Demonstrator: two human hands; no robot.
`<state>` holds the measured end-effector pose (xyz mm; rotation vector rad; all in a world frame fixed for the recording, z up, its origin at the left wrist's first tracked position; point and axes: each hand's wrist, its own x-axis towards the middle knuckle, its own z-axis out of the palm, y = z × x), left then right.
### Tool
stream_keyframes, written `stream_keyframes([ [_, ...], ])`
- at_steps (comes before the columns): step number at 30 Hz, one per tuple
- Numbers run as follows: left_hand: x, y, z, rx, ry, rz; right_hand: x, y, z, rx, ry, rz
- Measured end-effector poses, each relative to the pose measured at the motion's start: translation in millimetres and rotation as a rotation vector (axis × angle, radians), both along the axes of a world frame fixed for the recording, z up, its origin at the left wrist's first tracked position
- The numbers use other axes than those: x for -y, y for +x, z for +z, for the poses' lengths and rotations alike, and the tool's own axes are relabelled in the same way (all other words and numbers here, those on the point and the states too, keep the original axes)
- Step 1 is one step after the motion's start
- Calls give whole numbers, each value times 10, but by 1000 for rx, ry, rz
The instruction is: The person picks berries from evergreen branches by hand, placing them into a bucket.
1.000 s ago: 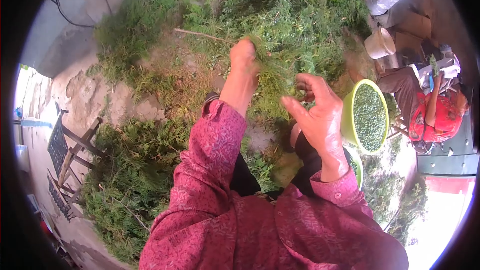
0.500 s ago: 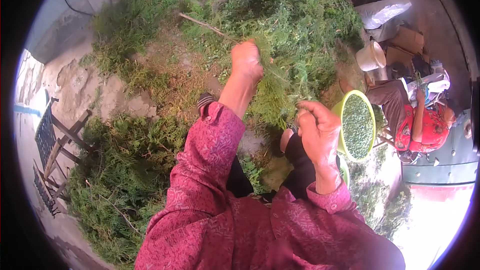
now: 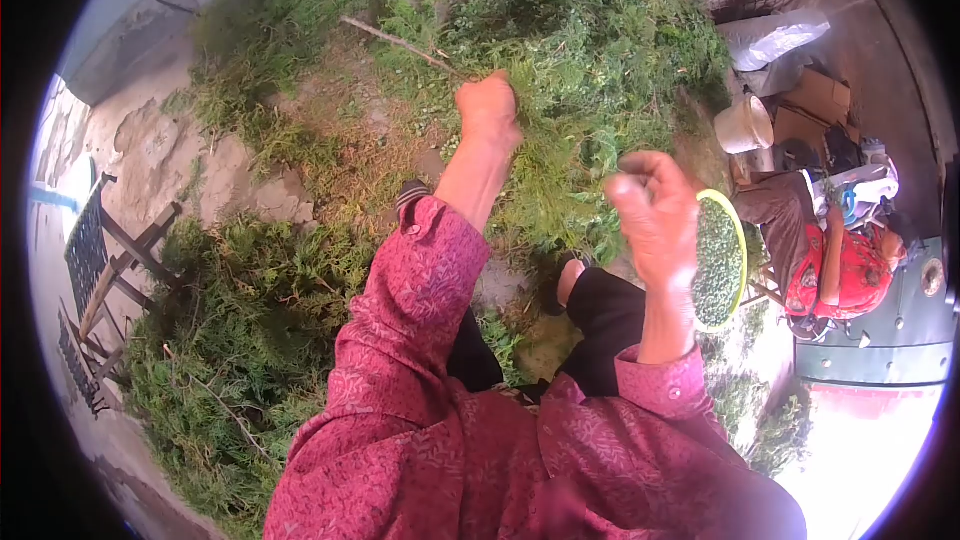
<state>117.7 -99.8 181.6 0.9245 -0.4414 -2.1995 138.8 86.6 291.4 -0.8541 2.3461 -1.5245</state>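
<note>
My left hand (image 3: 487,112) is closed in a fist around a leafy evergreen branch. Its bare brown stem (image 3: 395,40) sticks out to the upper left, and feathery green sprays (image 3: 540,165) hang on the other side of the fist. My right hand (image 3: 660,215) is raised beside the branch, fingers loosely curled, the thumb apart from the index finger; nothing shows between them, though the tips are blurred. Partly behind that hand stands a yellow-green basin (image 3: 742,258), filled with small round green pieces (image 3: 718,265).
Cut greenery lies in heaps at the back (image 3: 600,30) and lower left (image 3: 240,320). A dark metal-framed seat (image 3: 95,260) stands at far left. On the right are a white bucket (image 3: 743,125), cardboard (image 3: 815,100) and a seated person in red (image 3: 845,275).
My right hand has moved up and to the right, away from the sprays, and its fingers have loosened. My left hand keeps its grip on the branch, nearly in place.
</note>
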Motion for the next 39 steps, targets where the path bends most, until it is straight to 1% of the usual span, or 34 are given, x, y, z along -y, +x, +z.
stream_keyframes([
  [1,-7,11,32,1,0,2,39,-9,-44,-176,119,-25],
  [2,-17,28,58,5,-22,-8,67,-18,-83,-174,118,-22],
  [4,-60,110,178,15,-46,-24,96,-10,-141,-384,176,73],
  [6,-90,160,298,-28,0,-9,128,29,-103,-428,171,69],
  [8,-96,100,221,10,-13,-17,135,63,-99,-512,92,23],
  [9,-92,68,170,48,-25,-28,130,95,-103,-511,93,24],
  [10,-70,40,117,49,-23,-26,120,135,-110,-514,-19,-14],
  [11,-41,20,59,49,11,-79,107,163,-112,-515,-129,-50],
  [12,-27,32,7,51,49,-131,69,163,-50,-510,-125,-47],
  [14,-13,222,161,73,64,-185,-57,125,134,195,-447,-24],
  [15,-6,279,225,88,76,-232,-66,101,120,421,-595,1],
  [16,14,252,191,87,77,-231,-145,61,77,421,-594,3],
  [18,109,171,33,119,151,-175,-369,13,-69,700,-538,228],
  [19,114,162,-53,122,154,-169,-401,149,-157,769,-573,249],
  [20,101,142,-140,163,34,-164,-459,181,-272,801,-411,372],
  [21,81,124,-178,202,-90,-165,-359,325,-316,513,-182,316],
  [22,56,135,-84,202,-94,-174,-239,478,-347,223,45,253],
  [23,36,134,25,138,57,-143,-183,507,-336,221,42,248],
  [24,24,128,108,73,208,-106,-101,491,-317,-89,212,151],
  [25,9,78,94,71,206,-101,-24,445,-305,-399,378,54],
  [26,-13,18,53,7,226,-32,43,381,-298,-399,377,59],
  [27,-23,-14,29,-57,246,35,116,305,-290,-414,344,-19],
  [28,-35,-4,37,-56,246,34,182,237,-283,-428,312,-101],
  [29,-53,0,47,-48,224,10,247,175,-281,-477,235,-80],
  [30,-68,8,70,-40,202,-14,282,95,-305,-478,234,-82],
  [31,-83,50,149,-41,201,-17,286,-8,-362,-420,206,-73],
  [32,-96,95,232,25,204,-75,279,-124,-430,-363,177,-64],
  [33,-103,122,282,90,206,-133,247,-260,-514,-449,101,-87],
  [34,-113,113,244,89,206,-138,218,-327,-485,-450,102,-92],
  [36,-146,91,173,-185,19,-334,149,-430,-419,118,-118,-64],
  [37,-154,93,174,-191,18,-343,128,-470,-384,263,-152,-144],
  [38,-160,107,176,-183,-43,-458,105,-487,-336,256,-154,-152],
  [39,-169,132,192,-175,-105,-571,84,-498,-283,364,-139,-221],
])
